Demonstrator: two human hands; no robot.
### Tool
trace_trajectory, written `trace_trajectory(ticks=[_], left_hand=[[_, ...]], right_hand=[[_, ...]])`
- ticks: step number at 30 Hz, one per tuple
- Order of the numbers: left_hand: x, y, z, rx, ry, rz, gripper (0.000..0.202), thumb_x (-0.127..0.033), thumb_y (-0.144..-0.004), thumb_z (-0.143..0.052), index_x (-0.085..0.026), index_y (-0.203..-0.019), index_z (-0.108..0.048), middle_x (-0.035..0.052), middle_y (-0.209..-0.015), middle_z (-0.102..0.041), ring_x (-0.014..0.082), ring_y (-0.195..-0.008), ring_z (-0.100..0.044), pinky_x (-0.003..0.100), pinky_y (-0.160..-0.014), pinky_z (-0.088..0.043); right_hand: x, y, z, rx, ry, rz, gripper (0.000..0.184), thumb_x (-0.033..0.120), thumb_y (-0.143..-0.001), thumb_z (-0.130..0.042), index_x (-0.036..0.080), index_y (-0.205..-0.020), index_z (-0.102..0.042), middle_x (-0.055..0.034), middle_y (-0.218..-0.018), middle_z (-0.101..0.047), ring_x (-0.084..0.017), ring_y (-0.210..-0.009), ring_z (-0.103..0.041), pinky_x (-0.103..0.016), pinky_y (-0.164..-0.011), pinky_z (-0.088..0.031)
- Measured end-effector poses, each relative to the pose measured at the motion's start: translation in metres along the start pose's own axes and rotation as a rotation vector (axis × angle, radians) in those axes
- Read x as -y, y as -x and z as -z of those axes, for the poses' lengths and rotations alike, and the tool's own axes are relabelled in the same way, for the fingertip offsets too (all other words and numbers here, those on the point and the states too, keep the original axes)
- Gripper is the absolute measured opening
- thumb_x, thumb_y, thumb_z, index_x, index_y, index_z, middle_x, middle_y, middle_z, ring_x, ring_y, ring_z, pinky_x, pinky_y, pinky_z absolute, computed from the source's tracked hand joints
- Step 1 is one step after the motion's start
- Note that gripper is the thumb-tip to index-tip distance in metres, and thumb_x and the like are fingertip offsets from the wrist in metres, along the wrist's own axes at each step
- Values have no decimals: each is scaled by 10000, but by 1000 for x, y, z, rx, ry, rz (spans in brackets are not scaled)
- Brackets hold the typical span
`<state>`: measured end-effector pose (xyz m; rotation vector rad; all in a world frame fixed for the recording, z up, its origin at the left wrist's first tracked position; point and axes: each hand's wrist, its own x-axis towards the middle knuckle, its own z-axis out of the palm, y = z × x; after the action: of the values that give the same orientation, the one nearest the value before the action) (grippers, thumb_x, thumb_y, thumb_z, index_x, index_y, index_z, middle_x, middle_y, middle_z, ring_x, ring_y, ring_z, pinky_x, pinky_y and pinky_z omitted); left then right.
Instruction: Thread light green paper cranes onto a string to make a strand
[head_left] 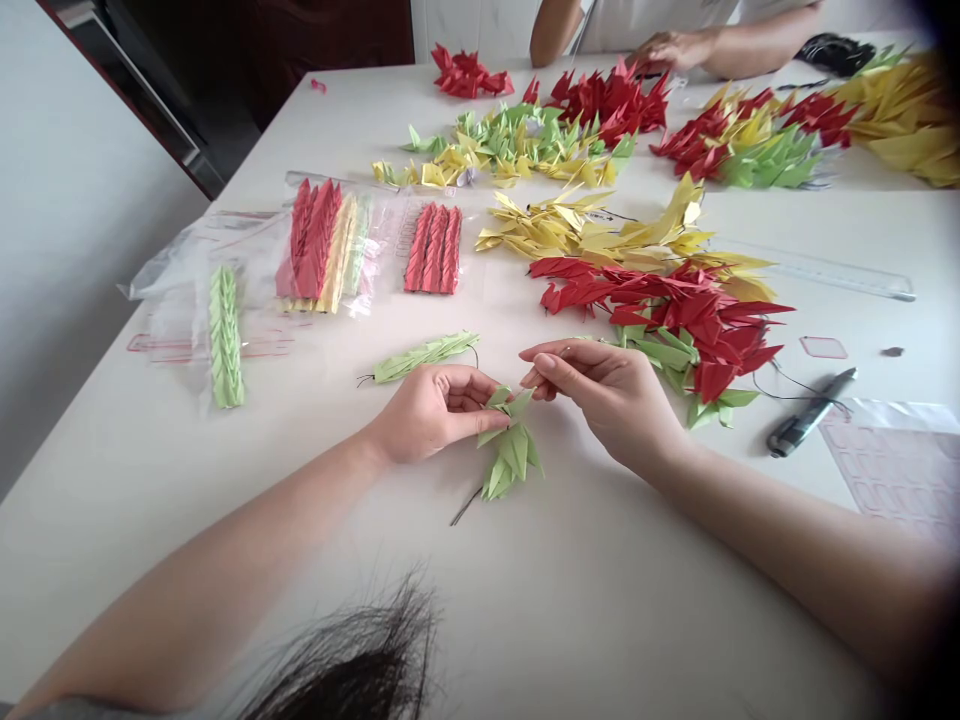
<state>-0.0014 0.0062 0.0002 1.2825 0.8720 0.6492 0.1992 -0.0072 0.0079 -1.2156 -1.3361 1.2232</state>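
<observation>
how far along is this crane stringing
Done: green and red crane strings lie packed on plastic bags. In hand: the left hand and right hand are at a short green string, with another green string beside them. Left: loose red cranes and yellow cranes lie in piles, not yet packed.

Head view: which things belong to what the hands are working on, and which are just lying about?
Being worked on: left hand, right hand, strung green paper cranes at the fingers.

Lying about: clear ruler, black pen, bagged crane strings, heaped red paper cranes.
</observation>
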Motion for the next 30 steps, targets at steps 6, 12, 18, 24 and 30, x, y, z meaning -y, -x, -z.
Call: trace_trajectory(ticks=[6, 12, 18, 24, 30], left_hand=[[0, -1, -1, -24, 23, -25, 234, -210, -681, -814, -104, -859, -706, 46, -779, -704, 109, -690, -656, 226, -679, -540], [1, 1, -1, -35, -154, -27, 287, -200, -742, -752, -130, -1020, -740, 11, -643, -648, 76, -562, -567, 195, -554, -459], [-1, 2, -2, -36, -174, -11, 347, -206, -738, -747, -153, -1081, -743, -4, -601, -612, 70, -539, -521, 202, -541, -429], [-1, 2, -2, -27, -164, -12, 390, -209, -726, -746, -151, -1111, -734, -18, -575, -570, 71, -531, -490, 207, -529, -407], [-1, 2, -2, -29, -194, -17, 395, -209, -730, -736, -161, -1122, -732, -22, -568, -564, 68, -522, -479, 205, -527, -398]], right_hand=[[0, 8, -1, -46, 106, 186, 255, 458, -829, -712, 217, -901, -753, -31, -737, -720, -141, -644, -666, -299, -670, -599], [0, 1, 1, -23, 112, 104, 307, 483, -840, -692, 184, -887, -745, -35, -686, -707, -140, -609, -658, -287, -608, -587], [-1, 9, 1, -48, 242, 350, 119, 278, -903, -639, 220, -938, -736, -18, -759, -726, -131, -659, -676, -272, -655, -573], [-2, 12, 4, -21, 465, 625, 157, 166, -899, -612, 249, -936, -740, -13, -786, -739, -138, -662, -674, -268, -622, -542], [-1, 11, 2, -9, 391, 451, 117, 261, -896, -634, 246, -920, -748, -16, -768, -737, -151, -671, -685, -284, -641, -564]])
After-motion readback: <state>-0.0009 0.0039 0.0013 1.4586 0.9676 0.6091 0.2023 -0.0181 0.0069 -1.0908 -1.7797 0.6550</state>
